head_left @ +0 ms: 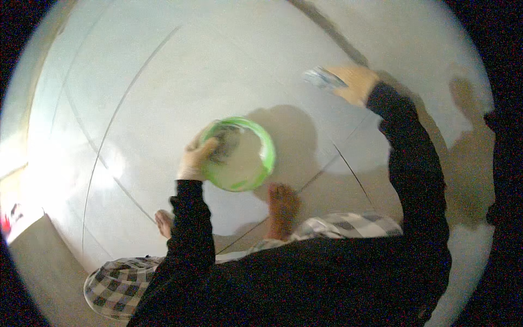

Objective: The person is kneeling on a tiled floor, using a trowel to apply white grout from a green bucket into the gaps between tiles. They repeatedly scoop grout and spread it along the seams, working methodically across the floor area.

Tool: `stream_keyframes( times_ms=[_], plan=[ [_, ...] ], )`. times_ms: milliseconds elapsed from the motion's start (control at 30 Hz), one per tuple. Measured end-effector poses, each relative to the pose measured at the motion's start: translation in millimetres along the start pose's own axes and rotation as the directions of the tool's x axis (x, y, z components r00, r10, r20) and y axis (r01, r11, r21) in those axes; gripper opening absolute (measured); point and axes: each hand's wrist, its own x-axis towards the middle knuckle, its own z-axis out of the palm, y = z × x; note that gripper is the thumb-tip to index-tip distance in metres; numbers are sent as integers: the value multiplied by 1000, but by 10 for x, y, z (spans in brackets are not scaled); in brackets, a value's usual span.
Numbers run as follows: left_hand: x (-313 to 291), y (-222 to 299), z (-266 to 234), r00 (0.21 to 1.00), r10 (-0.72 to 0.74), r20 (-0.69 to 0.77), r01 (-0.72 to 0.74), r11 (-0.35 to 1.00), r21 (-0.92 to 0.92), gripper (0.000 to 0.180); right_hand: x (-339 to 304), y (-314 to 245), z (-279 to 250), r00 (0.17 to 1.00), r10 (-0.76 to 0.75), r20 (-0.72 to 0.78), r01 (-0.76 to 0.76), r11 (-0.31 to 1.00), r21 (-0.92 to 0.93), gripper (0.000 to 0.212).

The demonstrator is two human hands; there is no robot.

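My left hand (197, 158) grips the left rim of a round bowl with a bright green edge (263, 169), its thumb reaching over the rim. Inside the bowl is a pale, whitish-grey content with a dark patch near the thumb; I cannot make out what it is. Out to the far right, my right hand (357, 83) is closed around a crumpled white-and-blue thing (323, 78), perhaps a cloth or a wrapper, smeared by motion. That hand is well apart from the bowl and close to the wall.
Pale floor tiles (163, 98) with dark joints spread around the bowl. A wall (425, 43) rises along the right, carrying shadows. My bare feet (283, 210) are just below the bowl. A bright glare (54, 169) lies at the left.
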Motion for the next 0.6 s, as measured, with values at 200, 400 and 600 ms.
stream_keyframes(
  times_ms=[200,400,600],
  plan=[
    [-353,-346,-144,886,207,-416,18,880,475,44,-694,-204,136,903,417,101,-422,906,31,58],
    [-1182,-339,-581,761,626,-168,308,-122,943,63,-650,-317,354,919,387,76,-394,911,121,55],
    [-1543,-494,-900,843,339,-419,447,-7,894,63,-694,-534,516,943,331,44,-331,943,17,57]
  ],
)
